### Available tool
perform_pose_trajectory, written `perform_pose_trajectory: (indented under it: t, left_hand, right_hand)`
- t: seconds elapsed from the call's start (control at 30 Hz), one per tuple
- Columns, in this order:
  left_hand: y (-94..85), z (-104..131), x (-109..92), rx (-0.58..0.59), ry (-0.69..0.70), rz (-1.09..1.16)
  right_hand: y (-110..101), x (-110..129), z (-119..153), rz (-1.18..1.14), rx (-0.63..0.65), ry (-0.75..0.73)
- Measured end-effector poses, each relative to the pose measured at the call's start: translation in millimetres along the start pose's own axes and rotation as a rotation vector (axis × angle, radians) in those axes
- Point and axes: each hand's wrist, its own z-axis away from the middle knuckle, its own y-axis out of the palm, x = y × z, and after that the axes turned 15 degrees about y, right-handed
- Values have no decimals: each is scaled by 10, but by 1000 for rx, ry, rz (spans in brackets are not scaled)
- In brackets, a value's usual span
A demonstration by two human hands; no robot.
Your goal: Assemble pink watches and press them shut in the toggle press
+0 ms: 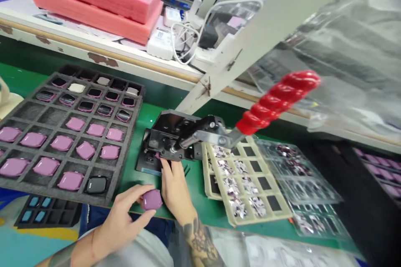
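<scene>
My left hand (125, 217) pinches a purple smartwatch case (152, 199) between thumb and fingers, just above the table's front edge. To its right, my right hand (175, 183) reaches under the black toggle clamp fixture (175, 133). At its fingertips a sliver of a second purple watch case (157, 156) shows; the fixture hides the rest of it. The clamp's red ribbed handle (278, 102) points up and to the right. Left of the fixture, a dark grey foam tray (123, 150) holds purple cases, one black case (97, 184) and several dark-screened pieces.
Cream trays (233, 217) of small shiny parts stand right of the fixture, beside clear plastic trays (300, 175). A slanted white post (232, 62) rises behind. Pink foam trays (94, 12) and a white cable (200, 29) lie on the shelf. A small black tray (59, 212) sits lower left.
</scene>
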Motion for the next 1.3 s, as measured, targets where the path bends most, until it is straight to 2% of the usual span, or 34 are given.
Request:
perform_pose_trajectory:
  t: [0.13, 0.23, 0.33, 0.4, 0.57, 0.7, 0.87, 1.07, 1.3]
  left_hand:
    - [75, -85, 38, 30, 23, -23]
    - [79, -154, 78, -15, 122, -228]
    - [52, -296, 130, -8, 301, -513]
    - [68, -461, 161, 70, 382, -691]
    - [244, -883, 252, 272, 357, -963]
    - [319, -919, 316, 370, 353, -973]
    - [353, -825, 261, 444, 353, -977]
    - [458, -870, 174, 387, 295, -1030]
    - [398, -1018, 214, 293, 250, -1008]
  right_hand:
    - [138, 3, -244, 88, 97, 63]
    - [85, 46, -243, -24, 83, 114]
    - [-34, 90, -34, -231, -21, 174]
    - [-111, 86, 147, -327, -98, 197]
    - [-303, -90, 418, -382, -283, 318]
    - [-396, -208, 495, -362, -300, 310]
    - [-288, -169, 567, -387, -276, 296]
    - [-177, -49, 446, -395, -269, 208]
    - [-134, -79, 410, -338, -282, 210]
